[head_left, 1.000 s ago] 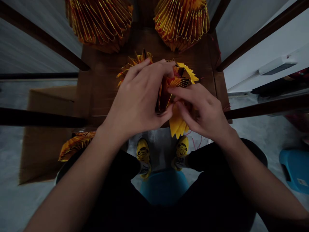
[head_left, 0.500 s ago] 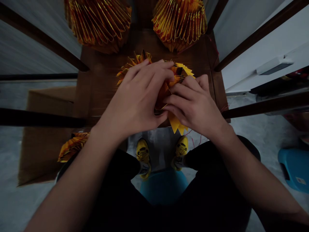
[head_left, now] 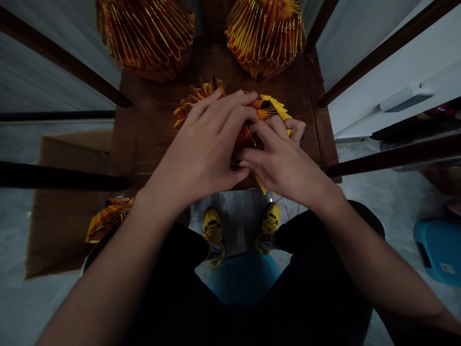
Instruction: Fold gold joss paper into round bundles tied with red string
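A pleated gold-and-red paper piece (head_left: 209, 91), fanned out like a folded lantern, lies on the dark wooden stool top (head_left: 151, 120), largely covered by my hands. My left hand (head_left: 212, 134) curves over its left and middle part, fingers bent around the folds. From the right, my right hand (head_left: 277, 151) pinches the paper's edge, its thumb near the left thumb. A yellow zigzag-edged strip (head_left: 276, 106) runs along the right side and shows again below the right hand. What lies under the palms is hidden.
Two large pleated gold paper lanterns (head_left: 147, 38) stand at the back. Another folded gold paper piece (head_left: 110, 220) is at the lower left, by a cardboard box (head_left: 65, 202). Dark wooden bars (head_left: 389, 156) flank both sides. A blue plastic stool (head_left: 439, 252) stands on the right floor.
My right hand has shifted slightly left and its fingers have curled differently on the paper, covering more of the lower yellow strip. My left hand stays nearly in place.
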The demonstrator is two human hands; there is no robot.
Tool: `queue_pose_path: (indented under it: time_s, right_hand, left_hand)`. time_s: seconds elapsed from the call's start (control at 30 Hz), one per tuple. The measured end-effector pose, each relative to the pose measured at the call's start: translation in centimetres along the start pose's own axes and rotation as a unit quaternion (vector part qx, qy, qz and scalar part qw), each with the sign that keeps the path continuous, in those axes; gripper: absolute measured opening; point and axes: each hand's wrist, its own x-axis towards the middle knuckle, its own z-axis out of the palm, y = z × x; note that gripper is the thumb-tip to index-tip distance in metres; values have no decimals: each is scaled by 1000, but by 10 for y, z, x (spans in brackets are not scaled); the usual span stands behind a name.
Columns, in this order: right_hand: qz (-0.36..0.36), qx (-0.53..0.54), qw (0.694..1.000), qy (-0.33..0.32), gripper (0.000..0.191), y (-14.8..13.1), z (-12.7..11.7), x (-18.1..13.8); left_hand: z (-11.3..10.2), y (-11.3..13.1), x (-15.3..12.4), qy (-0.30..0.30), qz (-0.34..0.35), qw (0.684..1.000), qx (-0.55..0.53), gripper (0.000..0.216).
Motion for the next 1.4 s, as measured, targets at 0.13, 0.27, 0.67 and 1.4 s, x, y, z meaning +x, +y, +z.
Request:
queue_pose_path:
  time_s: [0.13,0.27,0.67,1.4]
  right_hand:
    - [9,-9,1000,20,22,-4,1,0]
    - [49,15,998,32,25,-13,9,1]
    - [21,211,977,-12,39,24,-40,-26]
    - [184,65,970,144,27,6,13,-18]
  left_hand:
    - [1,0,1,3,4,1000,-5,56]
    - [1,0,1,4,-5,1000,-17,55]
    - [4,-5,-2,39,15,999,18,30]
    - [8,10,1,93,-89,990,-64,55]
